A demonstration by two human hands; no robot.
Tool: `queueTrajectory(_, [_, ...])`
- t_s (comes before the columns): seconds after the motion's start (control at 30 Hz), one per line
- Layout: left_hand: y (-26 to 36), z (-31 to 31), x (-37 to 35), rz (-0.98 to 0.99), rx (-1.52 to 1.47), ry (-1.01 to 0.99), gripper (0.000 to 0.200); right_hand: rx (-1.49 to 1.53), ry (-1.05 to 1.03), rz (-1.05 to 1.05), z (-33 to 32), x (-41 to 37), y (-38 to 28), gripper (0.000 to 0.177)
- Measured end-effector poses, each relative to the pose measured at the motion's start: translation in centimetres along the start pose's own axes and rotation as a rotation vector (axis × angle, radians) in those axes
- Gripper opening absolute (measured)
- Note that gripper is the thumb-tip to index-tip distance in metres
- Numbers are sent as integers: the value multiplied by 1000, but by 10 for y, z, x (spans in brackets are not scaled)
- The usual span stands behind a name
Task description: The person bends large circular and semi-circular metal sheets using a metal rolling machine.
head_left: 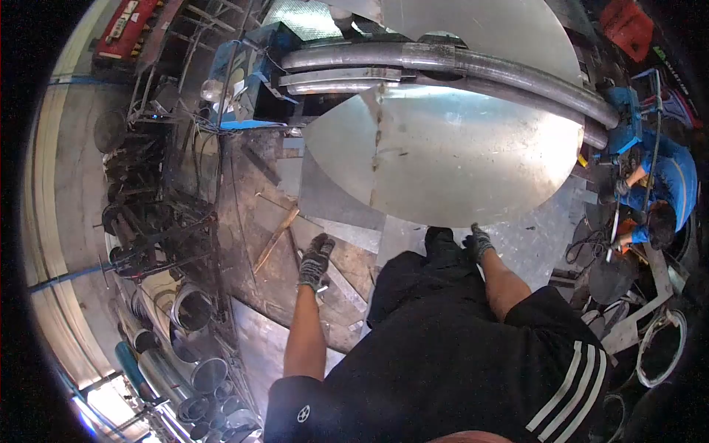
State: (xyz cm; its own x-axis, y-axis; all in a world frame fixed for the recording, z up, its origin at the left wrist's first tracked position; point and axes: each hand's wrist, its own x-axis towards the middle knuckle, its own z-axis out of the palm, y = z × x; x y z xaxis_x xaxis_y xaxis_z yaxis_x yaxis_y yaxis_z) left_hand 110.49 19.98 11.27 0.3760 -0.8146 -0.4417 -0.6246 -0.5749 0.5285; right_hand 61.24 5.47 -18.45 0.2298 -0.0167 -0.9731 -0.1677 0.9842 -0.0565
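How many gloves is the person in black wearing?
2: one on the left hand, seen just right of a wooden strip; one on the right hand, at the big metal sheet's near edge. Neither is hidden.

A wooden strip [277, 240] lies on the floor [240, 184]; to its near left, metal pipes [159, 369]; farther left, a red box [133, 29]; well right, a blue-clad person [673, 173].

The floor [244, 214] around here is brown and stained, partly covered by flat grey metal sheets [332, 192]. I see a wooden stick [277, 241] lying aslant on it, a pale narrow metal strip [345, 285] nearby, and a dark looped cable [588, 242] to the right.
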Motion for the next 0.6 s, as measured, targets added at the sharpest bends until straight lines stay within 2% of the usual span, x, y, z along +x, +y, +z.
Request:
queueTrajectory(0.03, [-12, -4, 11, 31, 2, -17, 46, 44, 9, 22, 9, 8, -1, 76])
queueTrajectory(0.07, [-35, 2, 30, -202, -173, 1, 49, 89, 19, 44, 19, 15, -2, 77])
queueTrajectory(0.1, [-39, -2, 42, -211, -175, 8, 49, 134, 30, 66, 31, 16, -5, 77])
queueTrajectory(0.13, [-44, -9, 54, -167, -59, -60, 50, 175, 12, -51, 42, 16, -6, 75])
queueTrajectory(0.17, [-51, -17, 65, -120, 62, -131, 52, 371, -70, -89, 60, 22, -5, 67])
queueTrajectory(0.2, [-68, -19, 85, 66, 265, -160, 43, 567, -160, -111, 81, 22, -7, 60])
queueTrajectory(0.23, [-85, -24, 101, 69, 280, -166, 43, 681, -177, -104, 98, 21, -9, 60])
queueTrajectory(0.3, [-61, -42, 151, 396, 816, -464, 44, 776, -75, -21, 139, 0, -22, 59])
queueTrajectory(0.37, [-51, -52, 208, 454, 895, -503, 44, 854, 66, 74, 178, -19, -37, 60])
queueTrajectory(0.43, [-31, -65, 254, 312, 913, -548, 47, 928, 160, 127, 209, -28, -46, 61])
queueTrajectory(0.47, [-129, -57, 312, 578, 997, -424, 48, 956, 201, 155, 225, -31, -53, 62])
queueTrajectory(0.5, [-137, -60, 352, 614, 1011, -443, 48, 980, 180, 127, 237, -19, -51, 60])
queueTrajectory(0.57, [-142, -57, 439, 729, 1452, -643, 48, 1015, 71, 21, 256, 33, -32, 55])
queueTrajectory(0.6, [-149, -56, 469, 766, 1463, -675, 48, 945, 28, -25, 267, 60, -21, 53])
